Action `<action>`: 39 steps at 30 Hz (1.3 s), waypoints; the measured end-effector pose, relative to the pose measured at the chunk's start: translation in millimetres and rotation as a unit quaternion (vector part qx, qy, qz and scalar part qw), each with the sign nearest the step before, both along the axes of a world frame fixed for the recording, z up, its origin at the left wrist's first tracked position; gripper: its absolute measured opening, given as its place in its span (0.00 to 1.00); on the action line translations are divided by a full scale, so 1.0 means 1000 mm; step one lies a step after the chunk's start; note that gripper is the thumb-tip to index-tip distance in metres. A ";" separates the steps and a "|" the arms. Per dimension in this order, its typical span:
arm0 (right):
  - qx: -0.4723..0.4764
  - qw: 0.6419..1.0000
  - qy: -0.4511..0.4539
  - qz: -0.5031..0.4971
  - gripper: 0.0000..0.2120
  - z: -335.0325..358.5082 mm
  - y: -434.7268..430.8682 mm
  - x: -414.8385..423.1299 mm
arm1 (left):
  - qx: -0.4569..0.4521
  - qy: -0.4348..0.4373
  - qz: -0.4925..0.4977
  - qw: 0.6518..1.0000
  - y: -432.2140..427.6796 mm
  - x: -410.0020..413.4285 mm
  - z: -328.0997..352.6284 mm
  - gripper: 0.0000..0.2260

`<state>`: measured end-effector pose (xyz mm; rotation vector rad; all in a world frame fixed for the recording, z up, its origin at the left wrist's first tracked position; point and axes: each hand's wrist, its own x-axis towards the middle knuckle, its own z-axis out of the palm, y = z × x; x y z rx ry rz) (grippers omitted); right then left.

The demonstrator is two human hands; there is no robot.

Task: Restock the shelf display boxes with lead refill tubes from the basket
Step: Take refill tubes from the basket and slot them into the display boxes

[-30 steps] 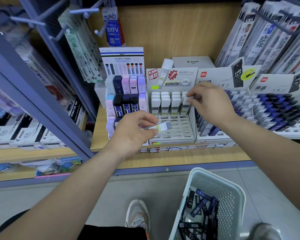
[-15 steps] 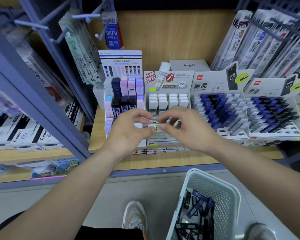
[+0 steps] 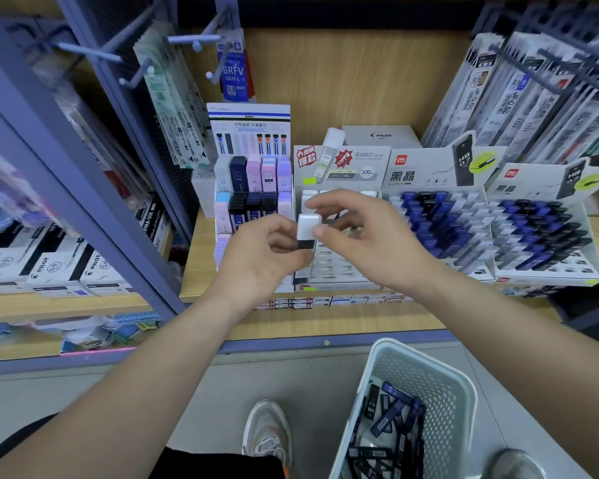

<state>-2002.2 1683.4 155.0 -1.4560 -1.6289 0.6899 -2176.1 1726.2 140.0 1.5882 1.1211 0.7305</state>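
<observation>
At centre frame, before the white display box (image 3: 339,267) | I see the lead refill tube (image 3: 309,227) held in both hands | left hand (image 3: 263,257) curled round its dark body; right hand (image 3: 367,236) pinching the white cap | I judge it light, stiff, slick; grip the flat sides, since the cap may pull off

Basket (image 3: 443,385) on floor, before shelf (image 3: 343,326); display boxes (image 3: 339,271) on shelf.

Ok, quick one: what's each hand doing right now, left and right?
Left hand: grips the lower end of the white-capped lead refill tube.
Right hand: pinches that tube's white cap.
</observation>
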 end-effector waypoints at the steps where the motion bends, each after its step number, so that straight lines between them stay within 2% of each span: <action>1: 0.007 1.000 -0.016 0.015 0.10 0.001 0.003 -0.004 | 0.006 0.007 -0.005 1.000 0.000 0.000 -0.001 0.09; 4: 0.021 0.999 -0.048 0.012 0.10 0.004 0.013 -0.005 | 0.047 0.041 -0.010 0.998 0.004 -0.003 -0.003 0.10; 6: 0.027 0.997 -0.062 -0.021 0.10 0.008 0.020 0.004 | 0.114 0.096 0.005 0.989 0.009 -0.011 0.000 0.10; 9: 0.033 0.992 -0.096 -0.070 0.07 0.005 0.030 0.020 | 0.218 0.219 0.020 0.951 0.018 -0.027 0.004 0.10; 12: 0.012 0.986 -0.144 -0.084 0.05 -0.008 0.040 0.026 | 0.262 0.269 0.022 0.927 0.023 -0.035 0.001 0.12; 21: 0.022 0.988 -0.128 -0.088 0.07 -0.030 0.055 0.019 | 0.240 0.356 -0.030 0.903 0.023 -0.033 -0.015 0.15; 30: 0.007 0.989 -0.129 -0.071 0.03 -0.032 0.050 0.018 | 0.234 0.361 -0.036 0.902 0.023 -0.033 -0.015 0.15; 32: 0.008 0.987 -0.147 -0.064 0.02 -0.036 0.049 0.017 | 0.230 0.357 -0.036 0.905 0.024 -0.034 -0.015 0.15; 39: 0.056 0.967 -0.232 -0.084 0.06 -0.048 0.061 0.012 | 0.220 0.335 -0.039 0.915 0.026 -0.033 -0.014 0.15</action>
